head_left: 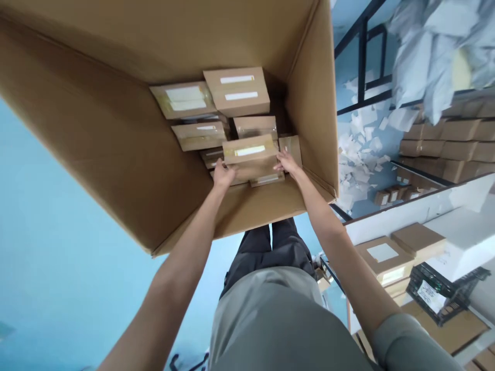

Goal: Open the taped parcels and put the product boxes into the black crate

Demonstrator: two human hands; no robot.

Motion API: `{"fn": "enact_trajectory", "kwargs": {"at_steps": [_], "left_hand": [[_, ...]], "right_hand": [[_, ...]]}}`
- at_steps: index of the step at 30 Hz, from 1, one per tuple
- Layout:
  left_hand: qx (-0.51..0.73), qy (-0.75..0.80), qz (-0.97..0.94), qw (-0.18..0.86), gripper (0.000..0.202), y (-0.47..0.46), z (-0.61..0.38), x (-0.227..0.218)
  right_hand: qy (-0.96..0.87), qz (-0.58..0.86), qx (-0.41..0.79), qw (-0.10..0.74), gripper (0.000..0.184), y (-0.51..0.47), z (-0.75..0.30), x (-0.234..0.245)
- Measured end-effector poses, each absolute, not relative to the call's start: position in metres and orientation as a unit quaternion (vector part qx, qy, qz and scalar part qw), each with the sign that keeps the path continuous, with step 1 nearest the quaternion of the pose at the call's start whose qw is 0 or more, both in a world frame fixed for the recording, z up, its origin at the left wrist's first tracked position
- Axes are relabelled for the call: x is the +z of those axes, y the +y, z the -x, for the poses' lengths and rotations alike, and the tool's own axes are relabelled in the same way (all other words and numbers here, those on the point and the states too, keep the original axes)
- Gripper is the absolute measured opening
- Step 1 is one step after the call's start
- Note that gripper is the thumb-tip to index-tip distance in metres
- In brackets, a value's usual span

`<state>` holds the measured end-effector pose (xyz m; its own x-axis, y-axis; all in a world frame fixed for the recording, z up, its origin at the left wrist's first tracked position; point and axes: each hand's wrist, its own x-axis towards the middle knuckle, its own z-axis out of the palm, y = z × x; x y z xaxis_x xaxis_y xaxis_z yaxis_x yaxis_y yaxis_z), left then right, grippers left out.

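Both my arms reach down into a large open cardboard carton (pixel 170 154). Between my hands is a small cardboard box (pixel 255 167) with a white label and yellowish tape on top. My left hand (pixel 224 175) grips its left end, and my right hand (pixel 286 162) is at its right end with fingers against the side. Under and around it lie several similar boxes, among them a labelled box (pixel 237 93) at the far side, a taped box (pixel 183 99) to its left and another box (pixel 201 135) nearer me. The underside of the held box is hidden.
On the right a work table holds stacked boxes (pixel 382 255) and a black plastic crate (pixel 435 291). Behind it, paper scraps (pixel 361 139) litter the blue floor by a black metal frame (pixel 361 62). White bags (pixel 421 56) and piled cartons (pixel 456 136) stand farther right.
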<state>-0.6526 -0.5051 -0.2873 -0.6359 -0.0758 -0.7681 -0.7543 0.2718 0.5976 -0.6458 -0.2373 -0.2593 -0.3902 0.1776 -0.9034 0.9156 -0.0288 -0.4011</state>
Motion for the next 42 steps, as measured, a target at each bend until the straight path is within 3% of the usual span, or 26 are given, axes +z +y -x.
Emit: {"fn": "enact_trajectory", "kwargs": {"at_steps": [4,10,17,22,28,35,42], "left_hand": [[0.434,0.8,0.276,0.31,0.101,-0.512,0.627,-0.214],[0.423,0.846,0.131,0.297,0.095,-0.499,0.595,-0.092],[0.448,0.863,-0.128,0.196,0.086,-0.438,0.576,0.076],[0.465,0.809,-0.296,0.203,0.084,-0.375,0.542,0.152],[0.445,0.704,-0.47,0.292,0.09,-0.286,0.439,0.183],[0.409,0.578,-0.646,0.286,0.081,-0.165,0.228,0.173],[0.342,0.432,-0.758,0.35,0.085,-0.068,0.001,0.149]], "right_hand": [[0.594,-0.456,-0.598,0.285,0.073,-0.245,0.62,-0.196],[0.602,-0.435,-0.649,0.164,0.075,-0.234,0.576,-0.095],[0.589,-0.446,-0.667,-0.092,0.074,-0.186,0.466,0.029],[0.56,-0.494,-0.617,-0.25,0.077,-0.178,0.348,0.092],[0.488,-0.566,-0.52,-0.414,0.075,-0.187,0.177,0.123],[0.35,-0.559,-0.411,-0.63,0.08,-0.191,-0.05,0.131],[0.218,-0.6,-0.29,-0.713,0.07,-0.219,-0.23,0.131]]}}
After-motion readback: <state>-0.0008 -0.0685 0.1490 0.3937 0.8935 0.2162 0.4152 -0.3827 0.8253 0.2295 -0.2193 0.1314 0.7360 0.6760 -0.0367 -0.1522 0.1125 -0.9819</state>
